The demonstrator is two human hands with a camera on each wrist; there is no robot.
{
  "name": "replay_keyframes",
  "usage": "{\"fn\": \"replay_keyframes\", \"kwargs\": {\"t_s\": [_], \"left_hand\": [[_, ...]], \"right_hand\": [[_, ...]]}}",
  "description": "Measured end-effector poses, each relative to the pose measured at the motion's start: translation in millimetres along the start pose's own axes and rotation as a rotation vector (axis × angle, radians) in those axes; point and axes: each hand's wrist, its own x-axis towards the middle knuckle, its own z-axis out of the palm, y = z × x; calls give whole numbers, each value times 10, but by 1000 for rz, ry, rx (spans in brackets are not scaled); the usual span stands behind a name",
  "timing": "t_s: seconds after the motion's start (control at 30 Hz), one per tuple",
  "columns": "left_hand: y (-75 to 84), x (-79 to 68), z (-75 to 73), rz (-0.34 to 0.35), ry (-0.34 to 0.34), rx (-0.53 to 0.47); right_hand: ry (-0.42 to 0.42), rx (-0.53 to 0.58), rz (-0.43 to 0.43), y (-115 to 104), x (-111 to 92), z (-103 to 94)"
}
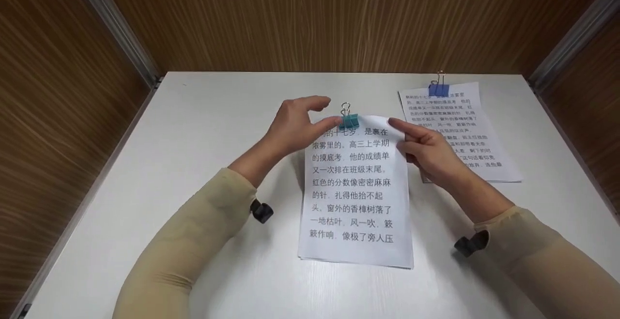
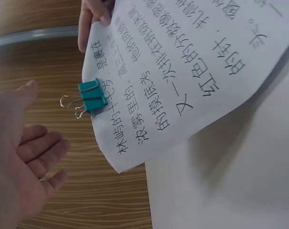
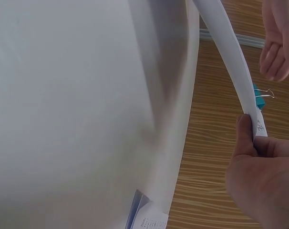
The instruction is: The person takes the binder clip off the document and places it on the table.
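A stack of printed paper (image 1: 353, 188) is raised at its top edge above the white table. On that edge sits a teal binder clip (image 1: 348, 121), its wire handles sticking up. My right hand (image 1: 431, 152) pinches the stack near its top right corner, thumb on one face and fingers on the other in the right wrist view. Beside the clip is my left hand (image 1: 300, 123), thumb and fingers spread apart. The left wrist view shows a gap between this left hand (image 2: 25, 152) and the teal clip (image 2: 92, 95), with nothing in the palm.
Behind my right hand lies a second printed stack (image 1: 443, 111) with a blue binder clip (image 1: 439, 89) at its top. Wood-grain panels (image 1: 310, 23) rise at the back and both sides of the white table (image 1: 232, 270).
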Motion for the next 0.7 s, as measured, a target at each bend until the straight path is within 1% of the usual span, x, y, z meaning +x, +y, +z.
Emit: {"fn": "replay_keyframes", "kwargs": {"t_s": [0.1, 0.17, 0.3, 0.4, 0.53, 0.7], "left_hand": [[-34, 131, -17, -67, -55, -94], [-77, 206, -16, -94, -87, -148], [-188, 320, 4, -110, -142, -266], [-263, 366, 25, -107, -185, -334], [-309, 387, 51, -107, -238, -378], [-319, 399, 81, -104, -265, -401]], "right_hand": [[-7, -10, -3, -21, -13, 14], [-11, -12, -3, -34, -21, 22], [-16, -18, -2, -43, -35, 36], [-26, -10, -9, -46, -43, 49], [-37, 9, -11, -46, -48, 54], [-54, 21, -10, -42, -44, 47]]}}
